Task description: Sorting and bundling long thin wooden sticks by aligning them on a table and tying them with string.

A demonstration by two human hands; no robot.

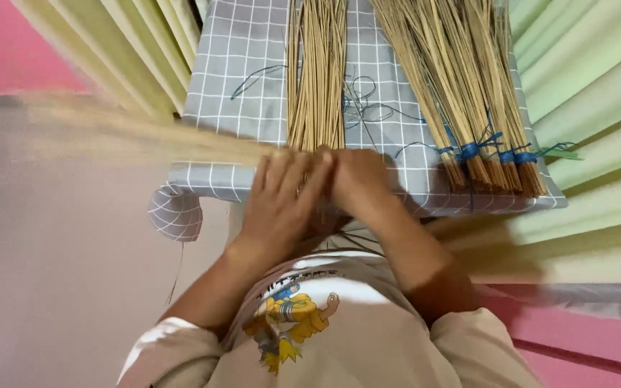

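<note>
Both hands, left hand (279, 199) and right hand (359, 181), are wrapped around the near end of the loose stick bundle (317, 79) at frame centre, right at the front edge of the grey checked tabletop (235, 86). Tied bundles (468, 93) fill the upper right; open cloth lies upper left.

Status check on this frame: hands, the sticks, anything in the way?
Left hand and right hand both closed on the loose stick bundle. Bundle lies on grey checked cloth. Tied bundles sit right, apart.
</note>
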